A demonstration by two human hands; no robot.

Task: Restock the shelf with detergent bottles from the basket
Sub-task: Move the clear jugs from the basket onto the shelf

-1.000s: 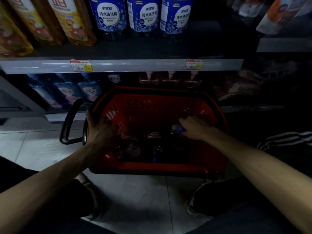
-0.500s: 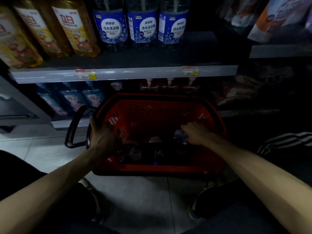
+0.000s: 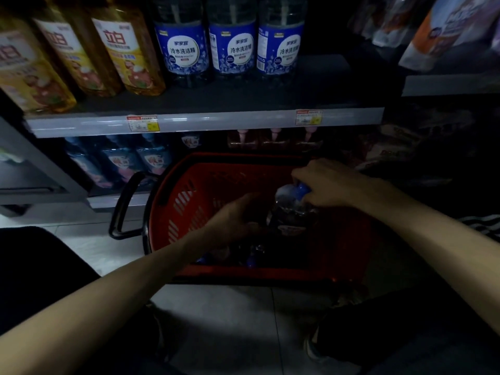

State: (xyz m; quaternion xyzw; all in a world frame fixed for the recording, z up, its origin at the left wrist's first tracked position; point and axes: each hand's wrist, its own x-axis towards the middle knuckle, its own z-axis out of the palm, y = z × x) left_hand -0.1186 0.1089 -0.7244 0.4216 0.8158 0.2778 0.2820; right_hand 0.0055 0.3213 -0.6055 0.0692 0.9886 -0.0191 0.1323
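Note:
A red shopping basket (image 3: 189, 201) stands on the floor in front of the shelf. My right hand (image 3: 328, 185) grips the blue cap of a clear detergent bottle (image 3: 290, 212), which is raised partly out of the basket. Inside the basket, my left hand (image 3: 235, 217) lies against the bottle's left side, its fingers in deep shadow. More blue-capped bottles (image 3: 253, 257) lie dim at the basket's bottom. On the grey shelf (image 3: 205, 123) above stand three matching blue-label bottles (image 3: 232, 44), with bare shelf to their right.
Yellow detergent bottles (image 3: 119, 52) fill the shelf's left part. The lower shelf holds blue pouches (image 3: 121, 163) and pink-topped bottles (image 3: 273, 139). The basket's black handle (image 3: 124, 209) sticks out to the left. Hanging packs (image 3: 443, 33) are at the upper right. My legs flank the tiled floor.
My right hand has lifted a bottle by its cap up out of the basket. My left hand left the basket's rim and moved inside to the bottle. The camera tilted upward.

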